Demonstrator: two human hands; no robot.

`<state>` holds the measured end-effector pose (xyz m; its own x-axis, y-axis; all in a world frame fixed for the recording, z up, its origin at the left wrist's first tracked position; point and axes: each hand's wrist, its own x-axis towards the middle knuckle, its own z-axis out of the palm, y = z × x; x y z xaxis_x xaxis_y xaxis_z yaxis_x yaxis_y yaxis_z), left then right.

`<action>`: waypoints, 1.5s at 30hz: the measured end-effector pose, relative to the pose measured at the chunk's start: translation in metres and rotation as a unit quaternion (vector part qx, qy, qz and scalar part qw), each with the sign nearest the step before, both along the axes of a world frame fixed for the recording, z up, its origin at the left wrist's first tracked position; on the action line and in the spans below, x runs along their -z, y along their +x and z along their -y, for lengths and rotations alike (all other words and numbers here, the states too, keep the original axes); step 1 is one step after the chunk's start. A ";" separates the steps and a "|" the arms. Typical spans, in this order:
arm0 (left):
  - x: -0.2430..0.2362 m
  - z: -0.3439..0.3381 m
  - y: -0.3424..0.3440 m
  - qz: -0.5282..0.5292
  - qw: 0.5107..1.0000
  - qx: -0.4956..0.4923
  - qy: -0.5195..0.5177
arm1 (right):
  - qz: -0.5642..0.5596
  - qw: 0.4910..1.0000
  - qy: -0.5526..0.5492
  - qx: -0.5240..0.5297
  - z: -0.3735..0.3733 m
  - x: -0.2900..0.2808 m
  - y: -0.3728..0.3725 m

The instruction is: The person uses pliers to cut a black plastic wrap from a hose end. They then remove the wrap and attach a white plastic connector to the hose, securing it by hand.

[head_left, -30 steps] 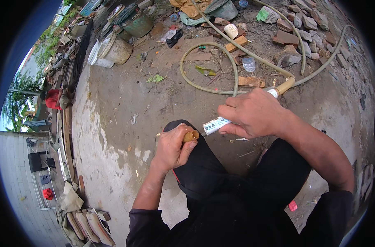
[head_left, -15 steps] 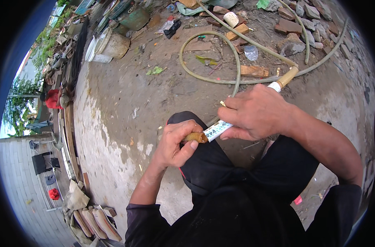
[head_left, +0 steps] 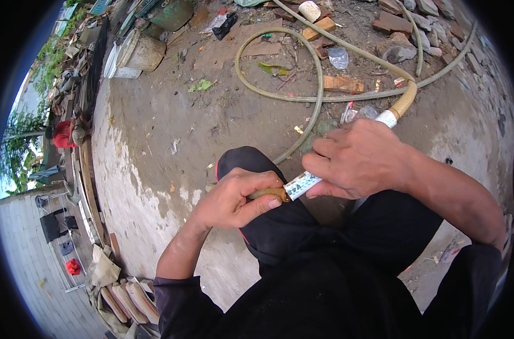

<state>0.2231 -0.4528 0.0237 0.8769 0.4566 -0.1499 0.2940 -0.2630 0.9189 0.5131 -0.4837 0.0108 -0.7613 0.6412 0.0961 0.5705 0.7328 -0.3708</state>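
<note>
Above my bent knees, my left hand (head_left: 233,198) is closed round the brownish end of a hose (head_left: 274,193), its thumb pressed along the side. My right hand (head_left: 361,161) grips a white plastic pipe (head_left: 303,183) with dark bluish printed marks. The pipe's near end meets the hose's mouth; whether it sits inside I cannot tell. Past my right knuckles, the pipe's other end joins a yellowish hose (head_left: 405,103), which bends sharply back over the ground. My fingers hide the middle of the pipe.
A loop of hose (head_left: 319,85) lies on the dirt ahead. Bricks (head_left: 343,84) and broken stones (head_left: 397,50) are strewn at the far right. Dirty white buckets (head_left: 141,52) stand far left. A person in red (head_left: 62,134) is beyond planks (head_left: 89,169). A drying rack (head_left: 62,237) stands left.
Both hands still hold hose and pipe. The left hand has turned, its back showing more, and the pipe's near end is closer against the hose mouth. The view has shifted slightly.
</note>
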 end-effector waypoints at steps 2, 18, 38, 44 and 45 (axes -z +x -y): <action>0.003 -0.001 0.001 -0.022 1.000 0.000 0.006 | 0.037 0.999 -0.014 0.010 0.000 -0.001 -0.001; 0.036 0.013 0.013 -0.151 0.952 0.006 0.267 | 0.145 0.985 -0.098 0.005 -0.011 0.012 -0.005; 0.041 0.002 0.021 -0.245 0.937 -0.083 0.234 | 0.123 0.992 0.003 0.013 -0.007 0.017 -0.014; 0.049 -0.001 0.018 -0.243 0.941 -0.110 0.209 | 0.160 0.986 -0.049 0.030 -0.009 0.011 -0.023; 0.047 0.001 0.018 -0.241 0.940 -0.119 0.211 | 0.167 0.984 -0.060 0.031 -0.010 0.009 -0.025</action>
